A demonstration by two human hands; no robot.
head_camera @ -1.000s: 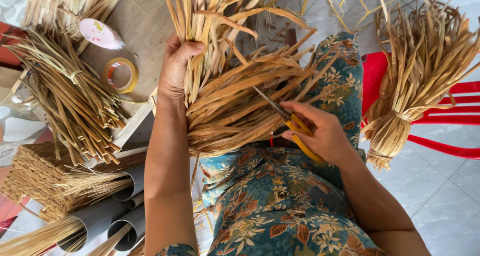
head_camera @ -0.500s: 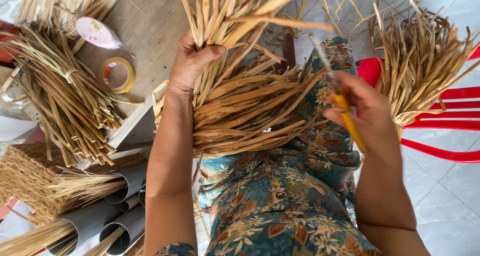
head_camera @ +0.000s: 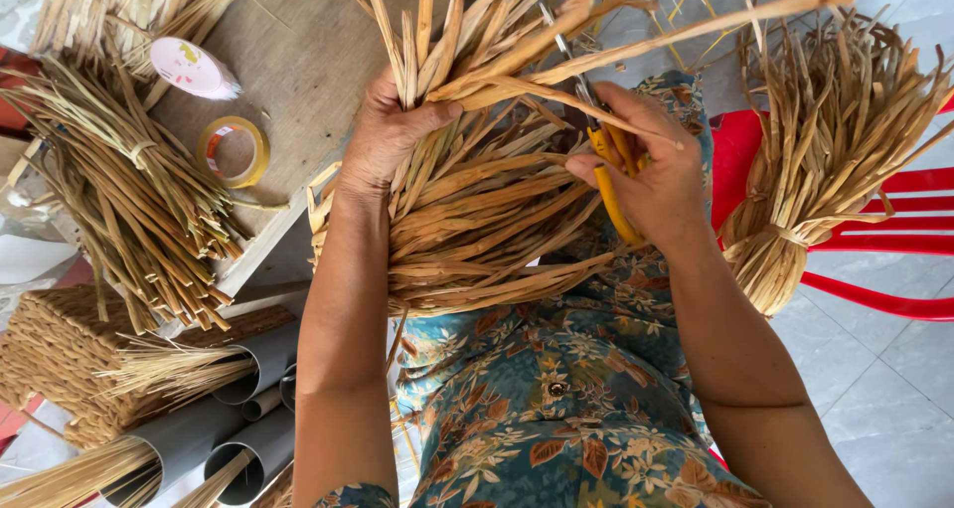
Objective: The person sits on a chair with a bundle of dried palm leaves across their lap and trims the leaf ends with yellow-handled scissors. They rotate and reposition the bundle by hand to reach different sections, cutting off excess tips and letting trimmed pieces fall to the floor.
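Head view showed my left hand [head_camera: 390, 135] clamped around the bundle of dried leaves [head_camera: 477, 220] over my lap while my right hand [head_camera: 646, 175] gripped yellow scissors [head_camera: 608, 175] beside it, blades buried among strips, where I judged a careless snip could nick my left fingers.
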